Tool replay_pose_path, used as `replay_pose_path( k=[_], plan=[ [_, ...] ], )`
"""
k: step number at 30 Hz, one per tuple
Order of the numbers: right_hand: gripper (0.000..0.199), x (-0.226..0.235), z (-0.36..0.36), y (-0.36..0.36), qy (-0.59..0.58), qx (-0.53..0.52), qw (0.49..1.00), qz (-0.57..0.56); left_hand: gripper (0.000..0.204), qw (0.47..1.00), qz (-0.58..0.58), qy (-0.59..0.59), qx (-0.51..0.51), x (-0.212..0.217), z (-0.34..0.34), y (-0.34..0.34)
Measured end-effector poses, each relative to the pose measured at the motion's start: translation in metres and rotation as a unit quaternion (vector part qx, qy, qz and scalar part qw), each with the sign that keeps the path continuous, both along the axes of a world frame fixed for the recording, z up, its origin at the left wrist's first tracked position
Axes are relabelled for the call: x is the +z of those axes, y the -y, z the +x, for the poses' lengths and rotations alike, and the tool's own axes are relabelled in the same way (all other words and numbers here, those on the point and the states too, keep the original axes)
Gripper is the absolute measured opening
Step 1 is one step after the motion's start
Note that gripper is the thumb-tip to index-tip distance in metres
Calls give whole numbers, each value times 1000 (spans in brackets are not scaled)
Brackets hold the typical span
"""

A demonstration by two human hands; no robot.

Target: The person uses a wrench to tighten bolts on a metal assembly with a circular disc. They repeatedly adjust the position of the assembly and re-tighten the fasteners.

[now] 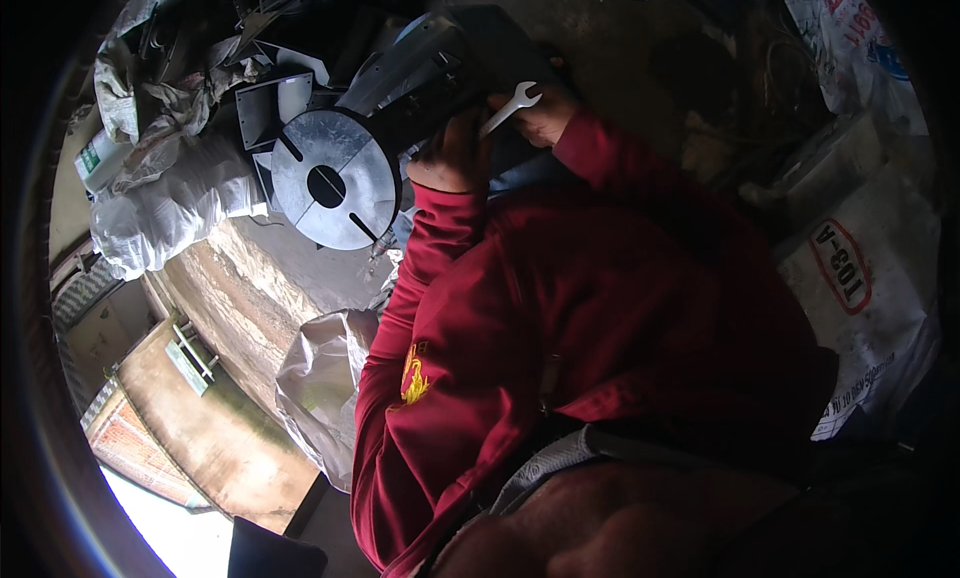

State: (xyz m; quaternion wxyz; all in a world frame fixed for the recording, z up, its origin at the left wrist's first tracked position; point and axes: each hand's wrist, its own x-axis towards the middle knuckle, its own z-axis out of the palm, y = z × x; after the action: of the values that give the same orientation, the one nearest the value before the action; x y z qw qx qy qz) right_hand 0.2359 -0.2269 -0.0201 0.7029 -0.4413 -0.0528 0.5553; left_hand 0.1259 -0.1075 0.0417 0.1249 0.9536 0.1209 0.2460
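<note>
My right hand (548, 116) grips a silver open-ended wrench (510, 106), its jaw pointing up and to the right. My left hand (452, 156) lies against the dark housing of a machine (440, 58), just left of the wrench; its fingers are in shadow. A round grey metal disc (335, 178) with a centre hole and two slots is fixed to the front of the machine, left of both hands. Both arms wear red sleeves (430, 268).
Crumpled white sacks (170, 203) and a green-and-white bottle (100, 158) lie at the left. Another white sack (320, 388) hangs below the disc over a concrete ledge (250, 288). A printed white sack (860, 278) lies at the right.
</note>
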Motion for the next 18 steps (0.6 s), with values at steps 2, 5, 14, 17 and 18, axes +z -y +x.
replay_pose_path(
  k=[2,5,14,17,18],
  plan=[
    [8,-4,-2,-4,41,-22,999,-3,23,1000,-2,14,-28,0,1,-2],
    [9,-5,-7,-7,72,-70,995,11,26,999,-23,29,-36,4,0,-3],
    [24,4,-2,0,60,-2,998,4,27,999,-26,25,-7,0,-5,0],
    [26,-11,7,4,-39,31,999,21,27,999,-19,30,-32,6,-1,0],
    [27,-11,9,6,-71,43,996,20,26,999,-7,35,-34,7,0,0]
  ],
)
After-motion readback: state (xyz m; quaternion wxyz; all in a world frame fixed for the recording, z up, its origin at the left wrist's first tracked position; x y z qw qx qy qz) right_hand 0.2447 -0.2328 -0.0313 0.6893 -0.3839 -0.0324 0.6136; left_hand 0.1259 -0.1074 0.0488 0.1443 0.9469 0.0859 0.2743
